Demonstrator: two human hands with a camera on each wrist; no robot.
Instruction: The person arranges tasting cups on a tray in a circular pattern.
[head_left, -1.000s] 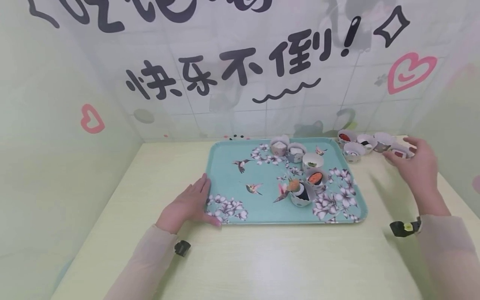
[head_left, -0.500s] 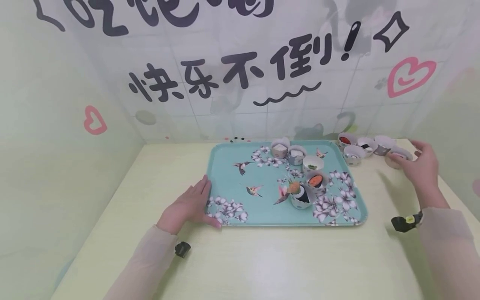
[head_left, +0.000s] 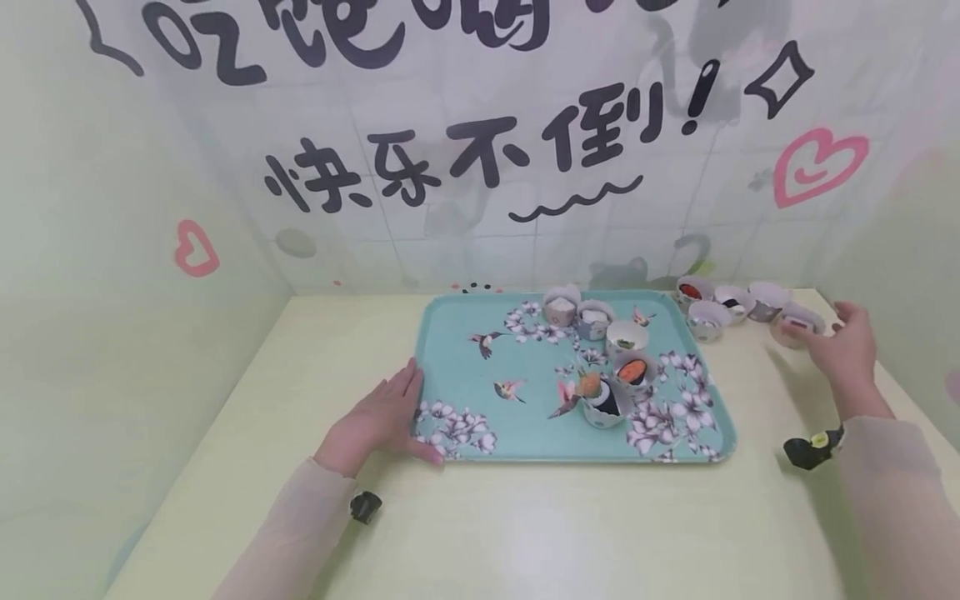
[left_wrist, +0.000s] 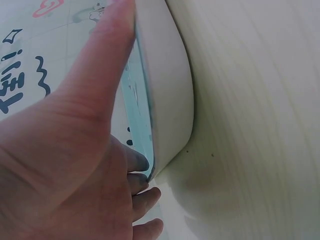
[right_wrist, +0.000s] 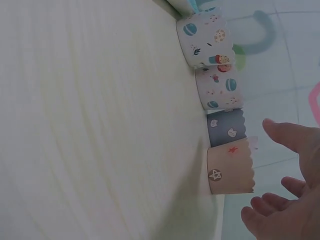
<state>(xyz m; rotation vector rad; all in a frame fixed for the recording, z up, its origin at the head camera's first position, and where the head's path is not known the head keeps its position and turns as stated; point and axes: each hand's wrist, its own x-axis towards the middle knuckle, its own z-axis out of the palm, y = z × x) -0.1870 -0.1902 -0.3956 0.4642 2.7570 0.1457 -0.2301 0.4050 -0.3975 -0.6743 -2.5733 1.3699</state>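
My left hand (head_left: 378, 421) rests at the near left corner of a turquoise flower-and-bird tray (head_left: 450, 350). In the left wrist view its thumb (left_wrist: 100, 65) lies straight along the rim, and the fingertips touch the tray's other edge. On the right, my right hand (head_left: 847, 350) is beside a tan paper baking cup (head_left: 787, 335) with a small reddish-topped piece in it. The right wrist view has the fingers (right_wrist: 272, 202) spread and apart from that tan cup (right_wrist: 231, 170), holding nothing.
Several more paper cups stand beside the tan one, including a grey-blue cup (right_wrist: 226, 127) and a white one (head_left: 707, 323). A bent row of cups with sushi-like pieces stands on the tray, among them an orange-topped piece (head_left: 632, 372). A printed wall (head_left: 465, 250) borders the table's back.
My right hand has come off the tan cup, its fingers drawing back to the right. The left hand stays at the tray corner. The head view has tilted slightly upward.
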